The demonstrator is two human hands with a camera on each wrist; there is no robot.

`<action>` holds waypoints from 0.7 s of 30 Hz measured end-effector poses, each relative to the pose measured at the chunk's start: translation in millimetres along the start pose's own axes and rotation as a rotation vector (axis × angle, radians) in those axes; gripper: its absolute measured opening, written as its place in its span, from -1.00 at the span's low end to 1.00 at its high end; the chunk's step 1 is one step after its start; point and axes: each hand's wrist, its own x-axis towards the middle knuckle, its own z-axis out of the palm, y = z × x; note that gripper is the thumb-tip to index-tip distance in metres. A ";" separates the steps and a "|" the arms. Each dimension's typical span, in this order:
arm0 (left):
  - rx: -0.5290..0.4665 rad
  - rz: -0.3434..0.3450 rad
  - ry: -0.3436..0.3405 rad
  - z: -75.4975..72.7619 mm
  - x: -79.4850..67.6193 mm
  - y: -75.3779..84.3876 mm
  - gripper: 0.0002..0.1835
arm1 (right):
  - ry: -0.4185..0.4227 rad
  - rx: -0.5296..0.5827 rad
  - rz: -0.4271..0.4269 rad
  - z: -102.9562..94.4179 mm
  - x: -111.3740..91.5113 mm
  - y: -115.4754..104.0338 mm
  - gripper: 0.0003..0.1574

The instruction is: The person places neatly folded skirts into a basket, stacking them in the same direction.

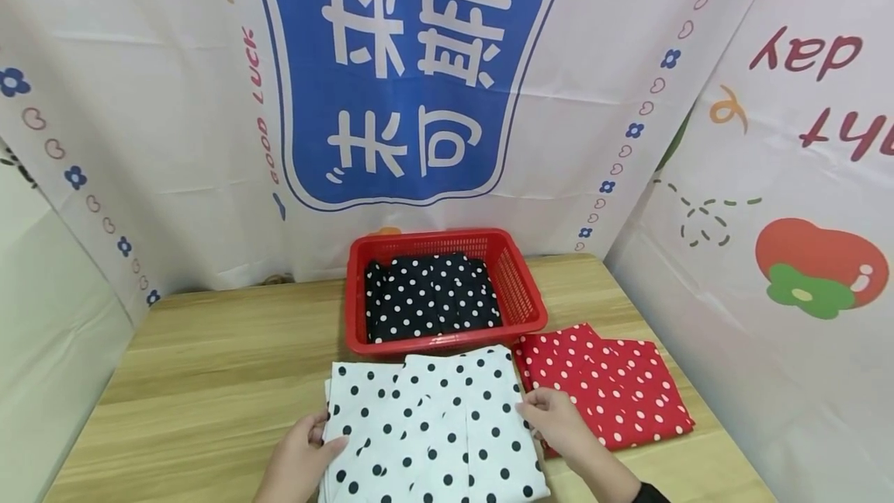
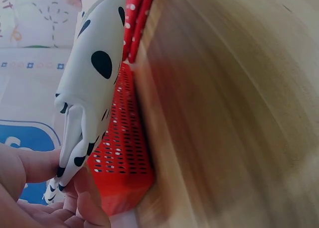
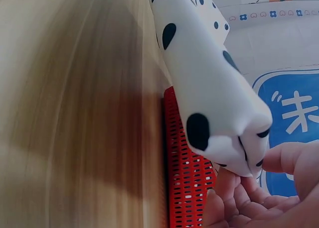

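Observation:
A folded white cloth with black dots [image 1: 433,425] is held up off the wooden table between both hands. My left hand [image 1: 296,456] pinches its left edge, thumb on top and fingers beneath; the left wrist view shows the folded layers of the white cloth [image 2: 94,63] between thumb and fingers. On the opposite side my right hand [image 1: 559,421] pinches the right edge, and the right wrist view shows the cloth [image 3: 209,83] gripped at its corner. Just beyond it stands a red plastic basket [image 1: 447,343] with a folded black cloth with white dots [image 1: 433,297] inside.
A folded red cloth with white dots [image 1: 628,390] lies on the table at the right, beside the basket and partly behind my right hand. The wooden table [image 1: 209,379] extends to the left. A printed white curtain [image 1: 195,138] hangs behind the table.

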 end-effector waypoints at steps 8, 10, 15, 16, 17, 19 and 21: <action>0.026 0.030 0.004 -8.1 -6.9 8.7 -0.40 | 0.015 0.019 -0.008 -7.0 -8.9 -8.0 -0.78; 0.033 0.034 -0.002 -9.3 -7.7 9.7 -0.39 | 0.014 0.018 -0.011 -7.5 -9.0 -8.3 -0.77; 0.019 0.025 -0.016 -10.2 -9.6 12.3 -0.39 | 0.025 0.014 -0.016 -8.4 -10.4 -10.3 -0.76; 0.012 0.023 -0.019 -10.4 -10.0 13.0 -0.39 | 0.027 0.014 -0.017 -8.8 -11.3 -11.1 -0.77; 0.002 0.021 -0.023 -10.6 -10.2 13.8 -0.39 | 0.031 0.017 -0.019 -9.4 -11.8 -12.3 -0.77; -0.022 0.021 -0.028 -11.5 -10.8 15.7 -0.40 | 0.038 0.012 -0.021 -11.0 -13.3 -14.6 -0.78; -0.047 0.031 -0.030 -12.9 -11.8 18.6 -0.41 | 0.048 -0.001 -0.017 -13.2 -14.6 -16.7 -0.78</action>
